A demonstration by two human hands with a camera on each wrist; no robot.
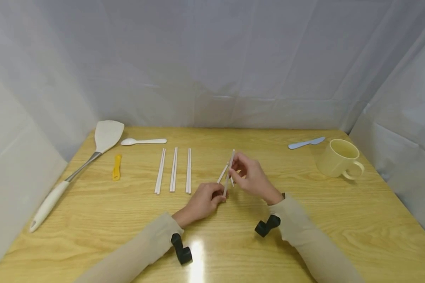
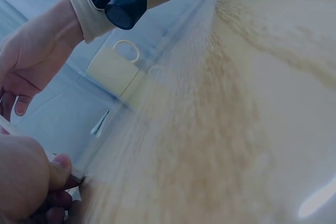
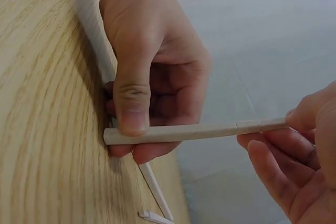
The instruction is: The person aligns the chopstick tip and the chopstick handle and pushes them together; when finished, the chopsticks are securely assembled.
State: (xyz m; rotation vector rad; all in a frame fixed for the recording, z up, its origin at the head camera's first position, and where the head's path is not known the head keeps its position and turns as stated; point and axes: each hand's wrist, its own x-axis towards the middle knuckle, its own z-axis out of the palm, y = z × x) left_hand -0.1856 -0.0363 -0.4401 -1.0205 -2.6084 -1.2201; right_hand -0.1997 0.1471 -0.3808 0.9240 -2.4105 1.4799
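Observation:
A pale chopstick (image 1: 229,173) is raised at a slant between both hands. My left hand (image 1: 203,202) pinches its lower end between thumb and fingers, close to the tabletop. Near the upper end, my right hand (image 1: 251,175) grips it with the thumb and fingertips. Seen from the right wrist, the chopstick (image 3: 197,132) spans from the left thumb to the right fingertips; whether a second one lies behind it I cannot tell. Two loose white chopsticks (image 3: 152,184) rest on the table behind the hands, meeting at an angle, partly hidden in the head view.
Three chopstick pairs (image 1: 174,169) lie side by side left of the hands. Farther left are a white spoon (image 1: 145,141), a small yellow utensil (image 1: 117,167) and a long spatula (image 1: 108,135). A blue knife (image 1: 306,143) and yellow mug (image 1: 334,161) are at the right.

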